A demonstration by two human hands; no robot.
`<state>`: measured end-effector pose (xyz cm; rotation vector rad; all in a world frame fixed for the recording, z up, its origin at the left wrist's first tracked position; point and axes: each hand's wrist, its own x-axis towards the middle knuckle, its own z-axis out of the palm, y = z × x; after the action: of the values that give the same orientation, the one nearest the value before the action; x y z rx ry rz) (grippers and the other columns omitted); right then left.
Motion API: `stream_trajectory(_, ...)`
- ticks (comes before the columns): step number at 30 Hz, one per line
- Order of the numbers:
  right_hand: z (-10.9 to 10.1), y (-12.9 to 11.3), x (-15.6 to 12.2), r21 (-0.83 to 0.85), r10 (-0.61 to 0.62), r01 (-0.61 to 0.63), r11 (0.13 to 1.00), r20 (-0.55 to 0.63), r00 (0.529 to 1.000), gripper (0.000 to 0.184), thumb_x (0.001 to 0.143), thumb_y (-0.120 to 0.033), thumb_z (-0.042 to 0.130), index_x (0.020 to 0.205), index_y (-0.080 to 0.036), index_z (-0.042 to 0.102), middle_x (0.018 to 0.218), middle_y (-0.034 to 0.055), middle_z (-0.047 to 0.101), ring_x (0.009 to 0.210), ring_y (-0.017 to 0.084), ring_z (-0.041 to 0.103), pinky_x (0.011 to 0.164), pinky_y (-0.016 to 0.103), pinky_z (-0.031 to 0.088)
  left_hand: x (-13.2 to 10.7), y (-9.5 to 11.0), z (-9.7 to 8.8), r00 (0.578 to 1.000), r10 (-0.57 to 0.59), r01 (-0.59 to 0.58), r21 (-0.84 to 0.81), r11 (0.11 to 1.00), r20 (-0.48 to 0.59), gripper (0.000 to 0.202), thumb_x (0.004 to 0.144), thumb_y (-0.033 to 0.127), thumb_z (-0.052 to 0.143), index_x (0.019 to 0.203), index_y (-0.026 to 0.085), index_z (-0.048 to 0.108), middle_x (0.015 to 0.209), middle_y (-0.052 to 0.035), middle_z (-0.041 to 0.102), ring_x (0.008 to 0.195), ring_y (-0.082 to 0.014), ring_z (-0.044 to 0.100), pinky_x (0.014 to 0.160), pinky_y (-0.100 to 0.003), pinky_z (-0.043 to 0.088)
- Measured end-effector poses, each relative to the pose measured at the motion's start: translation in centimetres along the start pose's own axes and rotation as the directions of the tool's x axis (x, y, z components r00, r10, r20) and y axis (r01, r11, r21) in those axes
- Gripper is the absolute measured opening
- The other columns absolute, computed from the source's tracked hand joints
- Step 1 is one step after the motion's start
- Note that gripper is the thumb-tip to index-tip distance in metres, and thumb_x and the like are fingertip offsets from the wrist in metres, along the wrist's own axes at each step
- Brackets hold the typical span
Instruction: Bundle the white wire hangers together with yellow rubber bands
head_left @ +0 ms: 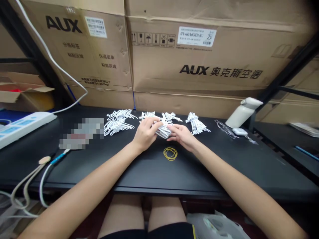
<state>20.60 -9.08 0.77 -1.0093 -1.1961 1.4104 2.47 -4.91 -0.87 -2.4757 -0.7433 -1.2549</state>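
Note:
Both of my hands meet above the middle of the black table around a bundle of thin white hooks (163,131). My left hand (147,132) is closed on the bundle's left side, with the thumb lying over it. From the right, my right hand (183,135) pinches the bundle's other side between thumb and fingers. On the table just below lie several yellow rubber bands (170,154) in a loose heap. More white hooks lie behind and beside my hands: a double pile (119,122) at left, a group (171,117) partly hidden by my hands, and a fanned pile (196,123) at right.
Large cardboard boxes (159,76) stand along the table's back. A white bottle (243,113), glasses (226,129) and a small white case (240,131) are at right. A power strip (27,126), a blurred-out object (82,134) and cables occupy the left.

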Motion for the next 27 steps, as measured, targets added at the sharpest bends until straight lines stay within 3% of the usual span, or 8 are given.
stream_trajectory(5, -0.7, 0.5, 0.6, 0.045, -0.081, 0.087, 0.995, -0.114, 0.99, 0.026, 0.065, -0.032, 0.078, 0.08, -0.016, 0.065, 0.085, 0.0051, 0.071, 0.079, 0.016, 0.068, 0.071, 0.029, 0.058, 0.2, 0.2, -0.1, 0.995, -0.045, 0.052, -0.084, 0.995, 0.084, 0.035, 0.078, 0.017, 0.059, 0.112, 0.019, 0.054, 0.121, -0.0126, 0.052, 0.111, -0.0258, 0.049, 0.094, -0.042, 0.041)
stream_trajectory(10, -1.0, 1.6, 1.2, -0.05, -0.154, 0.146, 0.988, -0.222, 0.963, 0.036, 0.058, -0.037, 0.081, 0.081, -0.016, 0.063, 0.084, 0.0066, 0.072, 0.074, 0.019, 0.069, 0.071, 0.034, 0.059, 0.3, 0.5, -0.4, 0.981, -0.131, 0.157, -0.185, 0.97, 0.143, 0.033, 0.076, 0.031, 0.063, 0.107, 0.02, 0.058, 0.128, -0.0121, 0.048, 0.12, -0.0273, 0.044, 0.101, -0.046, 0.036)
stream_trajectory(15, -0.2, 2.6, 0.9, -0.151, -0.259, 0.23, 0.961, -0.212, 0.942, 0.041, 0.057, -0.04, 0.08, 0.084, -0.016, 0.06, 0.085, 0.0075, 0.072, 0.076, 0.021, 0.069, 0.072, 0.038, 0.058, 0.3, 0.5, -0.1, 0.975, -0.192, 0.215, -0.249, 0.944, 0.114, 0.015, 0.083, 0.03, 0.058, 0.091, 0.02, 0.065, 0.118, -0.0098, 0.054, 0.114, -0.0234, 0.048, 0.097, -0.041, 0.04)
stream_trajectory(20, 0.0, 2.8, 0.6, -0.245, -0.314, 0.262, 0.933, -0.204, 0.927, 0.038, 0.06, -0.039, 0.079, 0.083, -0.016, 0.06, 0.087, 0.0095, 0.071, 0.081, 0.023, 0.069, 0.074, 0.038, 0.058, 0.3, 0.6, 0.2, 0.962, -0.25, 0.272, -0.342, 0.9, 0.107, 0.012, 0.084, 0.026, 0.057, 0.084, 0.018, 0.066, 0.11, -0.0091, 0.058, 0.109, -0.0217, 0.052, 0.098, -0.04, 0.04)
stream_trajectory(23, 0.0, 2.7, 0.6, -0.295, -0.345, 0.279, 0.914, -0.202, 0.917, 0.037, 0.06, -0.039, 0.079, 0.083, -0.016, 0.06, 0.087, 0.0097, 0.071, 0.082, 0.023, 0.069, 0.075, 0.038, 0.058, 0.3, 0.6, 0.5, 0.934, -0.322, 0.356, -0.395, 0.847, 0.153, 0.011, 0.082, 0.027, 0.058, 0.082, 0.018, 0.065, 0.111, -0.0097, 0.057, 0.11, -0.0223, 0.052, 0.099, -0.04, 0.04)
stream_trajectory(27, 0.2, 2.8, 0.6, -0.334, -0.361, 0.284, 0.899, -0.199, 0.911, 0.038, 0.06, -0.041, 0.078, 0.082, -0.016, 0.06, 0.086, 0.0086, 0.07, 0.08, 0.022, 0.068, 0.074, 0.036, 0.058, 0.3, 0.6, 0.6, 0.92, -0.331, 0.39, -0.441, 0.808, 0.207, 0.013, 0.085, 0.028, 0.054, 0.083, 0.017, 0.06, 0.108, -0.0105, 0.057, 0.109, -0.0217, 0.053, 0.095, -0.038, 0.042)
